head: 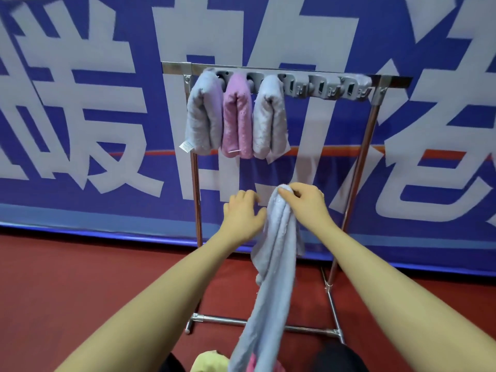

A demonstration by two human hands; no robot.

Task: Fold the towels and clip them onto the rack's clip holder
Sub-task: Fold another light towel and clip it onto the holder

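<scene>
A metal rack (362, 167) stands in front of me with a grey clip holder (322, 87) along its top bar. Three folded towels hang clipped at its left end: a grey-blue towel (202, 116), a pink towel (237, 122) and a light grey towel (269, 119). The clips to the right hold nothing. My right hand (306, 202) pinches the top of a long pale blue towel (273, 264) that hangs down to my lap. My left hand (243, 213) is beside the towel, fingers curled, its thumb touching the cloth.
A blue banner (80, 130) with large white characters fills the wall behind the rack. The floor (80, 277) is red. A yellow cloth (209, 362) and a bit of pink cloth (252, 361) lie at the bottom edge near my knees.
</scene>
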